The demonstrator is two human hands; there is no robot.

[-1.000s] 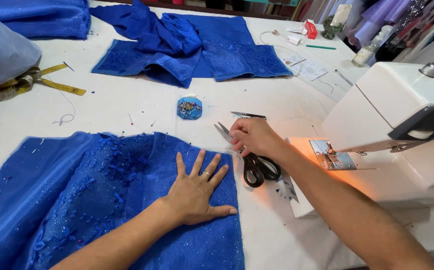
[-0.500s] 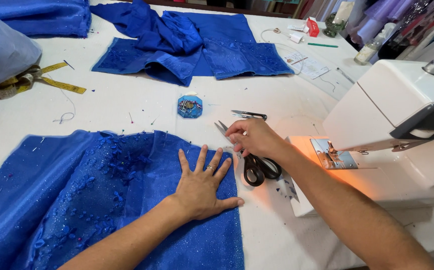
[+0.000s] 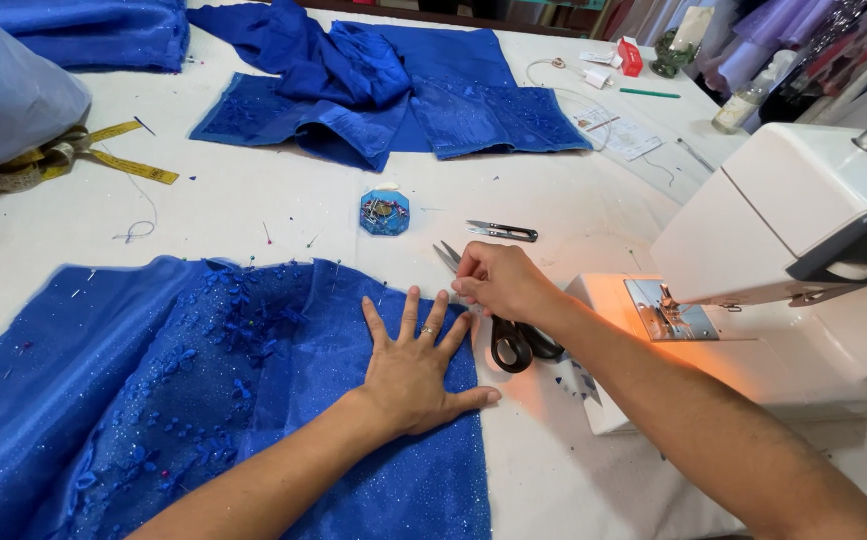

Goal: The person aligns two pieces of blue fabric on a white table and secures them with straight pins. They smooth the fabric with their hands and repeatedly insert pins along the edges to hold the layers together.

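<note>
While your left hand (image 3: 415, 368) lies flat with its fingers spread wide on the glittery blue fabric (image 3: 203, 400), pressing down its right edge, your right hand (image 3: 498, 282) sits just beyond that edge, fingers curled and pinched together at the fabric's upper right corner. Whether they grip a pin or only the cloth, you cannot tell from this view.

Under your right hand lie the black-handled scissors (image 3: 513, 335) on the white table (image 3: 283, 215). Their long axis runs on a diagonal: the blade tips point up and to the left, away from you, showing just past your knuckles, while the two loop handles lie toward you and to the right, beneath your wrist. Your hand covers the middle of the scissors; the fingers are above the blades, not through the loops.

Just beyond the blade tips rests a small pair of thread snips (image 3: 501, 232), lying nearly crosswise. To their left sits a round blue pin holder (image 3: 384, 212). At your right stands the white sewing machine (image 3: 803, 260), its lamp lighting the bed. Another heap of blue cloth (image 3: 393, 90) lies farther up the table.
</note>
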